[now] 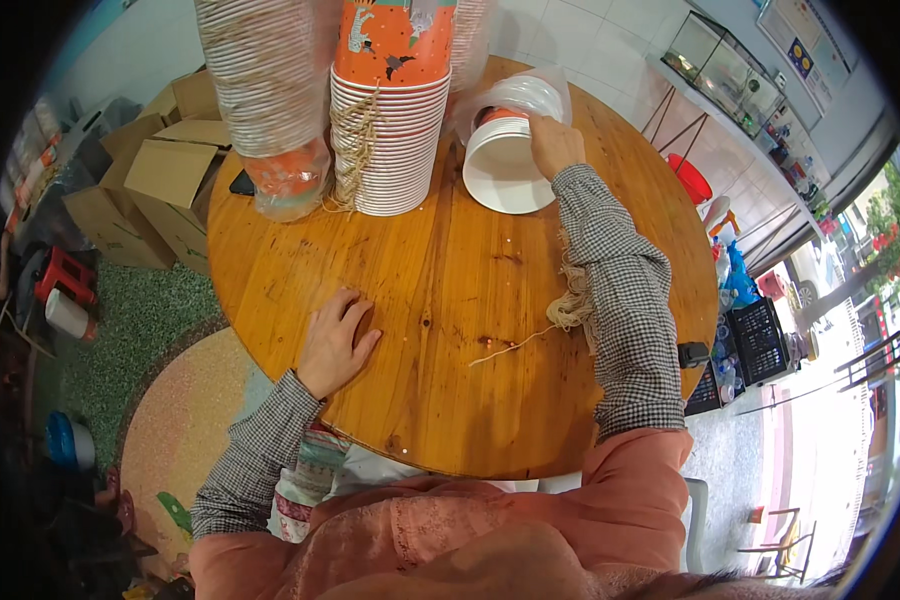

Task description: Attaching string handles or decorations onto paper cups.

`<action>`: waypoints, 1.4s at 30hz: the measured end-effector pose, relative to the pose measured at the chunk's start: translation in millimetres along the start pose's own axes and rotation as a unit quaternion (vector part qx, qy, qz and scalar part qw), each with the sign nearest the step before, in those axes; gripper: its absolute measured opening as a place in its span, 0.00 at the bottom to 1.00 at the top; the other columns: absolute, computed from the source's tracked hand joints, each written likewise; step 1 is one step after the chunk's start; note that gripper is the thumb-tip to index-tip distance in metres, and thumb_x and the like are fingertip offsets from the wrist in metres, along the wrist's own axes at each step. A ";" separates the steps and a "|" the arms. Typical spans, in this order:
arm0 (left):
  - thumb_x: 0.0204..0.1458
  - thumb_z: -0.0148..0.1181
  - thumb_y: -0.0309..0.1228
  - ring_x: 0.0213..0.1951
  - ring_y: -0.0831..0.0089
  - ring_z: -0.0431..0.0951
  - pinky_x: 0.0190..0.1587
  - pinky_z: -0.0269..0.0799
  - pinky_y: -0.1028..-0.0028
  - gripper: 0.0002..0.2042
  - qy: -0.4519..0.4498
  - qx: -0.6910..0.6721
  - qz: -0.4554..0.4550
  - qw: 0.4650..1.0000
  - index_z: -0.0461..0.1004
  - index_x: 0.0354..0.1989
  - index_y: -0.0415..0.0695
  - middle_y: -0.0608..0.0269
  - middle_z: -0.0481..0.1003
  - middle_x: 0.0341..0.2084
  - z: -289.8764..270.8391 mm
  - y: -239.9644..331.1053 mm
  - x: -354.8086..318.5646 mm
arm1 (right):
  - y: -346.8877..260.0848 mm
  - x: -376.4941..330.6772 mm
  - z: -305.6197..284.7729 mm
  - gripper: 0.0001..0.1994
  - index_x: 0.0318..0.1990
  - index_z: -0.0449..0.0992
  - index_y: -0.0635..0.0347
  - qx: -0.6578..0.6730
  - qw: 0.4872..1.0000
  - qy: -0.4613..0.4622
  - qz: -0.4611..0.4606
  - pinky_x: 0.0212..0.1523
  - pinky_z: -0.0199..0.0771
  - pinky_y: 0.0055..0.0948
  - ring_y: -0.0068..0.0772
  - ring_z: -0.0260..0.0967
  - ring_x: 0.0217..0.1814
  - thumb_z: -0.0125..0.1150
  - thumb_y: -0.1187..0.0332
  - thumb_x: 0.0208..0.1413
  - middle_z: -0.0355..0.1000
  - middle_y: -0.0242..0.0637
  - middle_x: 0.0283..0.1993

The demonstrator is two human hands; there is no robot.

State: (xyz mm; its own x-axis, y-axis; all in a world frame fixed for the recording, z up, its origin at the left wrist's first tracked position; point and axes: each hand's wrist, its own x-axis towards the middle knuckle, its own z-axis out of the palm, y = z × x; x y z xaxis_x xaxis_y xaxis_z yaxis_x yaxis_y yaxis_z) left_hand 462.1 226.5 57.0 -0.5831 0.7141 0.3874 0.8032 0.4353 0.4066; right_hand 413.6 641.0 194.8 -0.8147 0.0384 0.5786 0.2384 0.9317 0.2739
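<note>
My right hand is closed on the rim side of a white-lined paper bucket. The bucket lies tipped with its mouth toward me, several rims nested behind it, partly inside a clear plastic bag. My left hand rests palm down on the wooden table, fingers apart, holding nothing. Left of the tipped bucket stands a tall stack of nested paper buckets, the top one orange with animal pictures. Twine loops hang at its side. My right fingertips are partly hidden.
A tall bagged stack of buckets stands at the table's far left. Loose twine lies beside my right forearm. Cardboard boxes stand on the floor at left. A glass tank, a red bucket and black crates are at right.
</note>
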 end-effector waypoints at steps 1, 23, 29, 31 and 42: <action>0.52 0.59 0.34 0.56 0.50 0.63 0.55 0.60 0.59 0.19 0.005 0.001 0.005 1.000 0.68 0.50 0.37 0.45 0.65 0.52 0.7 0.2 0.0 | 1.5 -0.4 -2.1 0.07 0.37 0.71 0.61 0.011 1.000 -0.011 0.008 0.37 0.74 0.43 0.47 0.74 0.39 0.49 0.72 0.54 0.74 0.47 0.37; 0.52 0.59 0.34 0.49 0.50 0.69 0.51 0.66 0.60 0.25 0.053 -0.033 -0.002 0.998 0.62 0.58 0.38 0.46 0.66 0.50 11.5 -9.3 -3.6 | -25.1 -66.2 -82.5 0.14 0.41 0.77 0.61 0.410 0.899 -0.117 0.106 0.43 0.73 0.33 0.39 0.75 0.39 0.60 0.65 0.46 0.77 0.45 0.38; 0.57 0.54 0.28 0.53 0.57 0.70 0.55 0.67 0.64 0.30 0.137 -0.243 -0.049 0.959 0.49 0.66 0.40 0.45 0.64 0.53 22.6 -35.6 -2.6 | -94.7 -99.3 -100.2 0.16 0.42 0.75 0.64 0.535 0.789 -0.258 0.158 0.25 0.75 0.24 0.26 0.74 0.28 0.56 0.59 0.56 0.75 0.40 0.33; 0.56 0.53 0.24 0.54 0.59 0.69 0.56 0.67 0.65 0.31 0.128 -0.247 -0.058 0.959 0.47 0.67 0.40 0.46 0.62 0.55 22.4 -35.3 -3.3 | -100.5 -120.7 -109.5 0.16 0.38 0.75 0.65 0.640 0.685 -0.236 0.254 0.23 0.75 0.22 0.22 0.72 0.26 0.50 0.58 0.61 0.74 0.37 0.31; 0.53 0.52 0.17 0.52 0.63 0.72 0.52 0.71 0.69 0.31 0.116 -0.310 -0.062 0.942 0.49 0.66 0.39 0.49 0.62 0.55 23.9 -36.2 -3.3 | -136.7 -281.2 -86.4 0.06 0.34 0.75 0.63 0.435 0.885 -0.137 0.093 0.38 0.71 0.34 0.44 0.70 0.38 0.57 0.69 0.54 0.68 0.41 0.35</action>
State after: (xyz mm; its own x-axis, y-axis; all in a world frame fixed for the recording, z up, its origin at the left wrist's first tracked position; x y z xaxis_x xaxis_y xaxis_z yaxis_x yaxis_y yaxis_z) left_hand 437.9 221.5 21.2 -0.7365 0.5084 0.4462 0.5440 0.0530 0.8374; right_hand 655.7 471.6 61.0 -0.9301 0.1947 0.3113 -0.0186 0.8217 -0.5696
